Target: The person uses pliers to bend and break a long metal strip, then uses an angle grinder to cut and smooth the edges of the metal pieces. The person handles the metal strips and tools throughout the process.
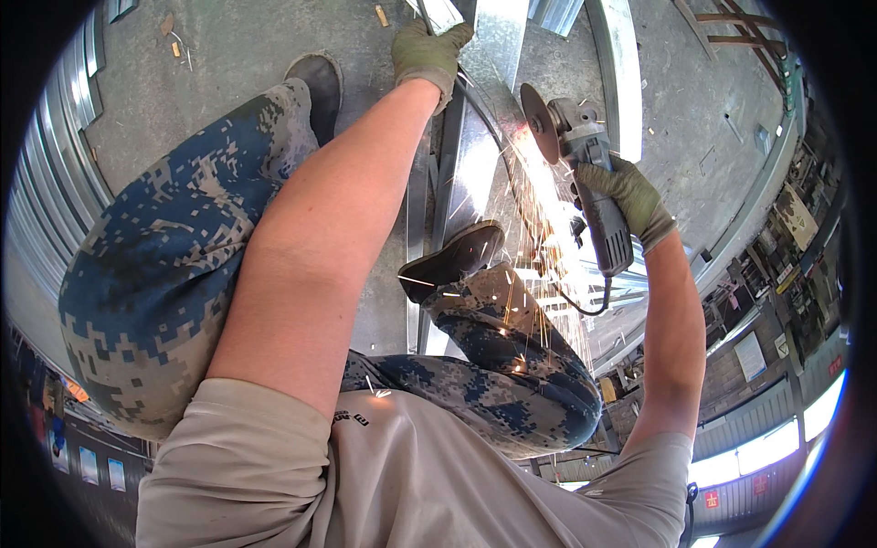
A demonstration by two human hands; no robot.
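Observation:
My right hand [630, 194], in a green work glove, is wrapped round the body of a grey angle grinder [598, 196]. The grinder's reddish-brown disc [540, 124] stands near the edge of a shiny metal channel [498, 55], and bright sparks [539, 210] stream from below it towards my legs. Farther left, my gloved left hand [429, 57] is closed on a bright metal strip [442, 13] at the top of the view; its fingertips are partly hidden. A black power cord [493, 128] passes by that hand and loops back to the grinder's rear end.
My shoes [454, 260] are close to the metal, one in the path of the sparks. Another metal channel [618, 73] lies to the right. Long stacked metal profiles [55, 183] line the left side. Cluttered shelving [795, 219] and rusty bars [744, 32] are at the right.

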